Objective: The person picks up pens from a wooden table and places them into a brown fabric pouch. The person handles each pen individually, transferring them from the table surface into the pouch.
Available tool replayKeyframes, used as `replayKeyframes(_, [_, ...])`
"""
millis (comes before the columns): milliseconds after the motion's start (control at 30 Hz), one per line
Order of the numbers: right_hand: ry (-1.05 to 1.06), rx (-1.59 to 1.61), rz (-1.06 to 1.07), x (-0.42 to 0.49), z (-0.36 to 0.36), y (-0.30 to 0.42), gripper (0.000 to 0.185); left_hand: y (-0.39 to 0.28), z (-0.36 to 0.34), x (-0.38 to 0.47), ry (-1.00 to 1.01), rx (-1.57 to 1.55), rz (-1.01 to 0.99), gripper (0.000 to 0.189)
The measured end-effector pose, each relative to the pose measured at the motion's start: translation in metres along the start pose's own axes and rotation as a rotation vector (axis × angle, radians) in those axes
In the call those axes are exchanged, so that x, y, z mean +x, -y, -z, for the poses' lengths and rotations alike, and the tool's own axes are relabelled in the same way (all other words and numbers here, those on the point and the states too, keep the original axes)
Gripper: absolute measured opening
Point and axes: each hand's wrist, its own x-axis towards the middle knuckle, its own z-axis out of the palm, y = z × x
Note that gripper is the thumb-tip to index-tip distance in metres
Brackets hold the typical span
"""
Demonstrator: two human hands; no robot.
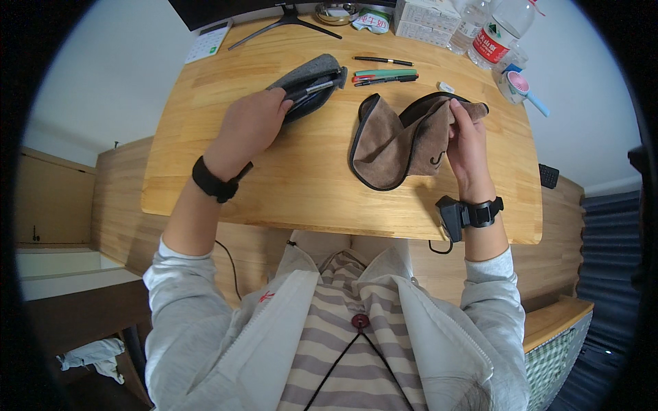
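My left hand (254,123) grips the near end of a grey felt pencil case (313,67) on the wooden desk. The case gapes at its zipped side, and a pen (321,86) shows in the opening, close to my thumb. Most of the left fingertips are hidden. Over the right part of the desk, my right hand (468,138) pinches a brown cloth (383,144) with black piping by its upper right part, thumb on top. The cloth is folded and rumpled, and its lower left part rests on or just above the desktop.
Beyond the cloth lie a black-and-gold pen (383,61), several other pens (385,73) and a white eraser (446,87). A monitor stand (289,19), a calculator (208,42), white boxes (426,23), plastic bottles (496,41) and a small handheld fan (519,85) line the back and right edges.
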Motion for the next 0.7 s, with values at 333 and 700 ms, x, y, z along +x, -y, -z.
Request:
replayKeyframes(333, [0.004, 0.023, 0.002, -0.001, 0.0, 0.0, 0.008, -0.004, 0.006, -0.002, -0.026, 0.112, 0.023, 0.025])
replayKeyframes(700, [0.025, 0.022, 0.003, -0.001, 0.002, -0.002, 0.008, -0.009, -0.007, 0.001, -0.032, 0.288, -0.035, 0.017])
